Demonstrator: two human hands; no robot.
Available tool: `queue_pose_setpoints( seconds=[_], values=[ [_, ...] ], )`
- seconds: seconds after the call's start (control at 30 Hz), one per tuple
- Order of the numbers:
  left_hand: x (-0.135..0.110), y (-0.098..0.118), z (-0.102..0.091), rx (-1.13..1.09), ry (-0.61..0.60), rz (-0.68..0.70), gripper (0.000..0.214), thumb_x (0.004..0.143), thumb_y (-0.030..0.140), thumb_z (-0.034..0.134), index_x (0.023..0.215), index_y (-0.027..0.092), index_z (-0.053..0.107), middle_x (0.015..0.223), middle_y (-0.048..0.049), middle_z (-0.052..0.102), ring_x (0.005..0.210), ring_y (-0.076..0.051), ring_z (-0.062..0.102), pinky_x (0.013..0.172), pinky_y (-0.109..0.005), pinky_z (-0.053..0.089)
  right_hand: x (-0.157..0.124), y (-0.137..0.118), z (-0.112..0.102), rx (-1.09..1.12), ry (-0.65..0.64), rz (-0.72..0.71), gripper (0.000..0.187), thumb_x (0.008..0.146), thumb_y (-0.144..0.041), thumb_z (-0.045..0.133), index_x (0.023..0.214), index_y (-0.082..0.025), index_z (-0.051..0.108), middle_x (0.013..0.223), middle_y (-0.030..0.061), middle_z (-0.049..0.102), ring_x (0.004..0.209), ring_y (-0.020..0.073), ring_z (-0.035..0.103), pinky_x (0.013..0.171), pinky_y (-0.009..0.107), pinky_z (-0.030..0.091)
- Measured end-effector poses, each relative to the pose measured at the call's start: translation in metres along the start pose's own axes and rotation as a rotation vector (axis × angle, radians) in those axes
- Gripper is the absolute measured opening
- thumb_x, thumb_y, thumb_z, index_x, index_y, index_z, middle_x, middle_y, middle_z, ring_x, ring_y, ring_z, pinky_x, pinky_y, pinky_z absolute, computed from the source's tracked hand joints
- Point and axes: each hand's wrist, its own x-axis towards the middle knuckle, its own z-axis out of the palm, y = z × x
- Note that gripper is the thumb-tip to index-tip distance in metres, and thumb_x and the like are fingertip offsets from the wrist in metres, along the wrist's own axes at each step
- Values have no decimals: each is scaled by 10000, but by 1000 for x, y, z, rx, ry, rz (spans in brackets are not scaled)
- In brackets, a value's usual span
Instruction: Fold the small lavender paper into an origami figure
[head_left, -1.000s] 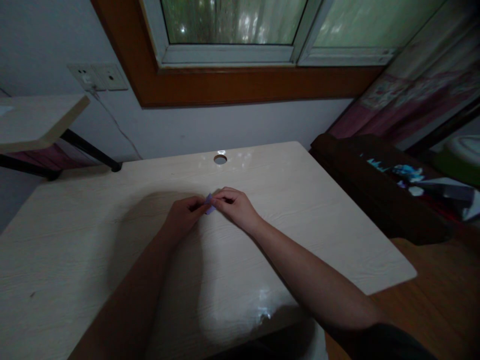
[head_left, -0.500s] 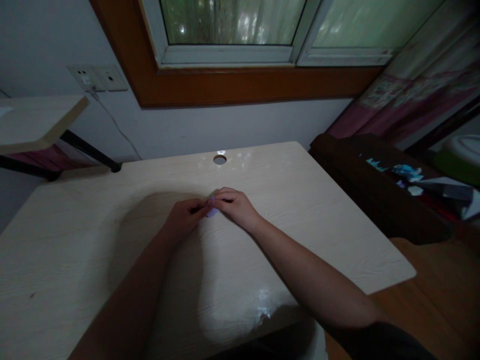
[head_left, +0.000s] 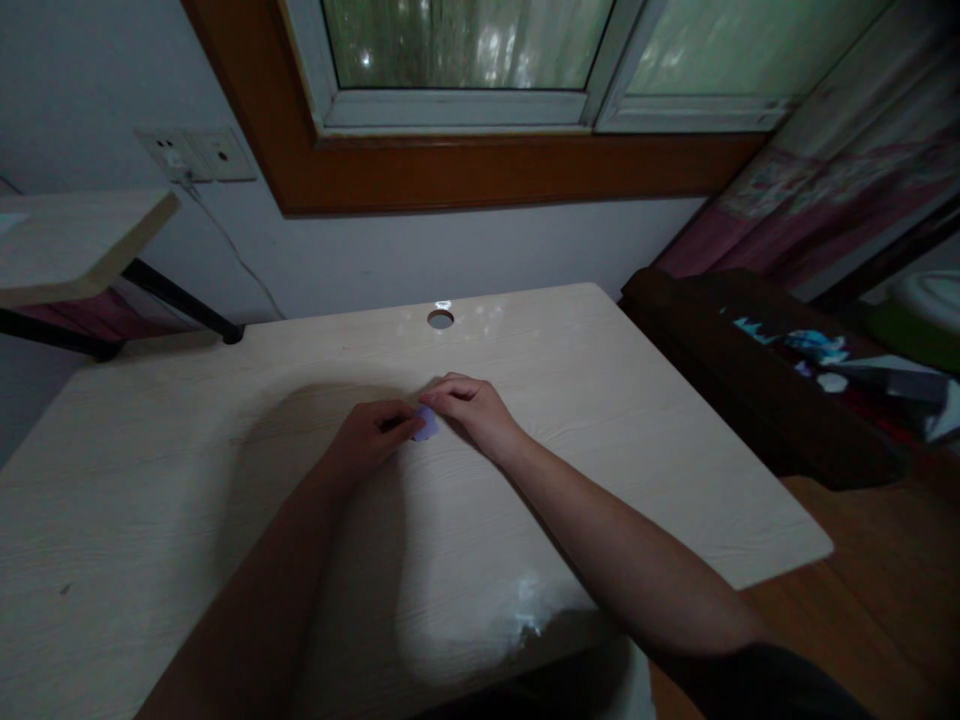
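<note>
A small purple piece of paper (head_left: 427,426) lies between my two hands near the middle of the pale wooden desk (head_left: 187,520). My left hand (head_left: 369,438) has its fingers curled and pinches the paper's left side. My right hand (head_left: 472,411) is closed too, its fingertips pressed on the paper's upper right side. Most of the paper is hidden by my fingers. Both forearms stretch across the desk from the near edge.
A round cable hole (head_left: 440,319) sits at the desk's far edge. A second small table (head_left: 71,240) stands at the left, wall sockets (head_left: 196,153) above it. A dark wooden piece of furniture (head_left: 757,370) with clutter stands to the right, below a curtain. A window spans the wall.
The purple paper has dropped slightly lower and flatter toward the desk between my fingers. Both hands stay in nearly the same place, with small finger shifts.
</note>
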Motion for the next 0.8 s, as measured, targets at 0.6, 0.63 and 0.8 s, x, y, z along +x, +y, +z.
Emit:
queue_pose_setpoints(
  seconds=[0.6,0.63,0.8],
  values=[
    [0,9,0,-98,65,-57,273,836,434,631,822,172,709,770,-38,731,718,-174,658,690,-255,499,-2,-3,5,-143,62,-63,159,789,-349,725,731,-202,744,759,18,641,739,144,593,711,289,456],
    [0,9,0,-116,67,-66,264,832,423,633,812,169,702,759,-36,726,710,-170,655,685,-252,497,-2,-3,5,-161,74,-66,167,790,-349,722,721,-198,739,745,16,632,727,141,584,697,285,449],
    [0,7,-2,-136,151,-97,248,826,404,630,738,174,664,690,-14,698,657,-152,631,646,-240,474,-2,-5,4,-241,64,-80,180,823,-352,694,747,-194,736,746,16,617,726,141,572,698,284,437]
  ],
)
